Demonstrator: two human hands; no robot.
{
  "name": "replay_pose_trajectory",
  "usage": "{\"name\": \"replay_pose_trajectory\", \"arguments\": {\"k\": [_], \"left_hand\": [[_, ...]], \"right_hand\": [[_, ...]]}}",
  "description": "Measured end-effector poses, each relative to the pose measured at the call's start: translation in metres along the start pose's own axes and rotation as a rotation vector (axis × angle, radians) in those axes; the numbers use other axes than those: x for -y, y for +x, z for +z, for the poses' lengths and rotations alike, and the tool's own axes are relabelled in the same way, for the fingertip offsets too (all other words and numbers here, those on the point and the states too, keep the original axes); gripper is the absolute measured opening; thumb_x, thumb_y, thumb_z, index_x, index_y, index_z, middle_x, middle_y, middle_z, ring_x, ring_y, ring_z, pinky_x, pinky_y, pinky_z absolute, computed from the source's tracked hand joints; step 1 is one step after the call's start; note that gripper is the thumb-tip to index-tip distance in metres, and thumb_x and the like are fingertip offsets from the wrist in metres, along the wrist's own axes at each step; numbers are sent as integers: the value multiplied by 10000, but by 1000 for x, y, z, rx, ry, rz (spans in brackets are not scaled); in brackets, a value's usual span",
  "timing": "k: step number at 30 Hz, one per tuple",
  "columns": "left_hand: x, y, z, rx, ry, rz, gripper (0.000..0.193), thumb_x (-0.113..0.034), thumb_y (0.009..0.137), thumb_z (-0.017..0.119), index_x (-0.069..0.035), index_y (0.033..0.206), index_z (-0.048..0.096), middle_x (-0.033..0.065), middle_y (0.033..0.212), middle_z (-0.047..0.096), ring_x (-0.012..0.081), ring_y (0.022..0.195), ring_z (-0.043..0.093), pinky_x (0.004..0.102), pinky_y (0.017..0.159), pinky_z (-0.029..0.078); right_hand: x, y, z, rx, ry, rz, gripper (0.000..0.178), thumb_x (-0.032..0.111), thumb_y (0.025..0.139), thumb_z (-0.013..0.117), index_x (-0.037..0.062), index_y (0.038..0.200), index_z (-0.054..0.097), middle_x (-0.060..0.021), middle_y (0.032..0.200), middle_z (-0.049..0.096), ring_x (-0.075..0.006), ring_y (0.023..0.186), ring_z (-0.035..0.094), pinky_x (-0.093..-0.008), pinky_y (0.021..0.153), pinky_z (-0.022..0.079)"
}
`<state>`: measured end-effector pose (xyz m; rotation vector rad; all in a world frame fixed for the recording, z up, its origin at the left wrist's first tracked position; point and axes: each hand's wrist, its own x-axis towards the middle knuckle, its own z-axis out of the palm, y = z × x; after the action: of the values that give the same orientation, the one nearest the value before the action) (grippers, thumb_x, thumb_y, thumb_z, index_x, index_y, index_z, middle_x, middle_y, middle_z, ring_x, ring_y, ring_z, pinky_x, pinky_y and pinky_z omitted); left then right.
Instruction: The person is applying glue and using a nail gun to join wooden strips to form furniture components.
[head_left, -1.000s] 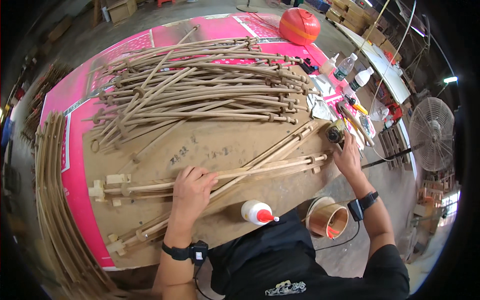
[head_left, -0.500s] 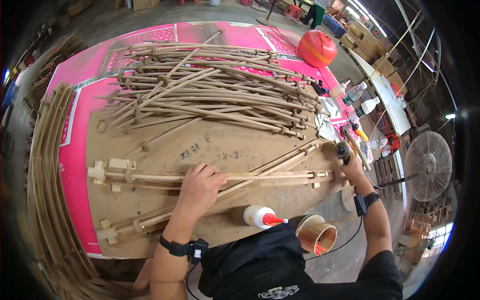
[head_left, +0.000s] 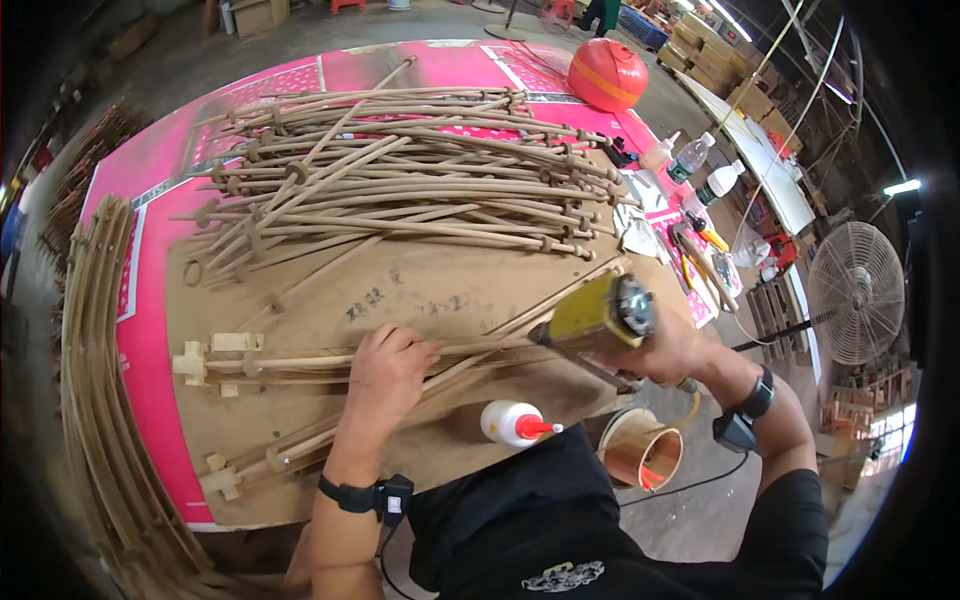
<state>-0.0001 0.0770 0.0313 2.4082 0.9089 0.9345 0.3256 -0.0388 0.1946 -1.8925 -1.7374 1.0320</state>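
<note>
My left hand [head_left: 388, 372] is closed over a thin wooden rod [head_left: 310, 358] that lies lengthwise on the brown board. The far left end of that rod meets a small pale wooden block jig [head_left: 189, 364]. In my right hand [head_left: 665, 348] is a yellow pneumatic nail gun [head_left: 580, 315], its nose over the rods to the right of my left hand. The gun hides the rod's right end. A second rod assembly [head_left: 300, 447] lies nearer to me and crosses diagonally under the first. Just in front of me sits a white glue bottle [head_left: 503, 423] with a red tip.
A large pile of wooden rods [head_left: 420, 190] with round collars covers the far part of the table. More long strips [head_left: 95, 330] stand along the left edge. Bottles [head_left: 690, 158], pliers [head_left: 700, 265] and a red ball-shaped object [head_left: 608, 75] are at the right; a wooden tub [head_left: 640, 450] stands below.
My right hand has brought the nail gun from the board's right end leftward and nearer, over the rods. My left hand stays on the rod. The view has shifted slightly.
</note>
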Motion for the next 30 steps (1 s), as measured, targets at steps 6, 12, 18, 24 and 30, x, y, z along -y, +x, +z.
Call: {"name": "replay_pose_trajectory", "arguments": {"k": [6,12,18,24,30], "left_hand": [[-6,3,0,-35,-15,24,149,-101,816,799,-84,963,803,58,931,703,289,945,647,417,841,533],[-4,0,-1,-46,-2,18,142,-99,812,800,-87,954,802,52,945,714,279,960,659,415,841,537],[-6,0,-1,-41,-16,17,132,-95,815,804,-86,946,803,58,939,713,277,955,661,413,833,543],[-7,4,-1,-33,-6,30,116,-94,832,800,-85,947,806,59,933,710,281,941,659,412,830,543],[-4,3,-1,-44,-4,26,127,-92,829,800,-83,956,809,58,932,705,282,939,655,411,830,541]], "right_hand": [[8,19,22,94,-9,39,423,199,870,834,38,1240,709,-102,1055,778,-187,932,714,-364,881,576],[13,23,28,64,-10,-37,441,231,881,845,49,1259,709,-94,1046,780,-167,912,714,-363,837,580],[12,23,30,104,-95,-3,386,234,899,827,76,1232,716,-96,1006,781,-209,864,732,-371,794,583],[8,22,31,97,-67,-47,369,213,894,815,67,1214,704,-123,1010,768,-246,895,740,-381,808,584],[23,24,30,169,-154,116,468,165,856,861,26,1263,677,-118,1174,755,-224,1034,714,-361,945,572]]}}
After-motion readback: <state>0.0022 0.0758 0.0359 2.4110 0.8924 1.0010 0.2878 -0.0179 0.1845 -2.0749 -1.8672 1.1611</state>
